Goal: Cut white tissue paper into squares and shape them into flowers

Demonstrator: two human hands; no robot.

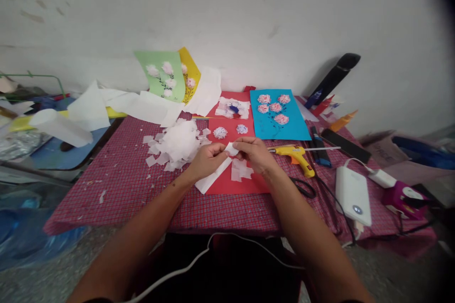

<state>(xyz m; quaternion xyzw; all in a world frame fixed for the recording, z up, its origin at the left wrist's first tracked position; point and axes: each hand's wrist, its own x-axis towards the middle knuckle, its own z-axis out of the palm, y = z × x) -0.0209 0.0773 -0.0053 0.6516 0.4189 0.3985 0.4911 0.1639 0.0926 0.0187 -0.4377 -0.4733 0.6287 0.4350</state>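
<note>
From afar I counted one bare left hand (208, 158), one bare right hand (255, 152), two round purple-speckled white paper flowers (220, 132) on one red card (258, 183), five pink-and-white paper flowers (276, 107) on one rectangular blue card (297, 128) at the back edge of the desk (131, 189), and one yellow plastic glue gun (290, 151).

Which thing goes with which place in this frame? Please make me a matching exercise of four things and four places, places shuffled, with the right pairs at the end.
Things
1. Yellow glue gun
2. Small white paper piece
3. White rectangular power bank
4. Heap of loose white paper pieces

Places
A. On the red checked tablecloth, left of the red paper sheet
B. Just on the near side of the blue paper sheet with flowers
C. Between the fingers of the left hand and right hand
D. Beside the magenta box-shaped object

Pairs: 1-B; 2-C; 3-D; 4-A
</note>
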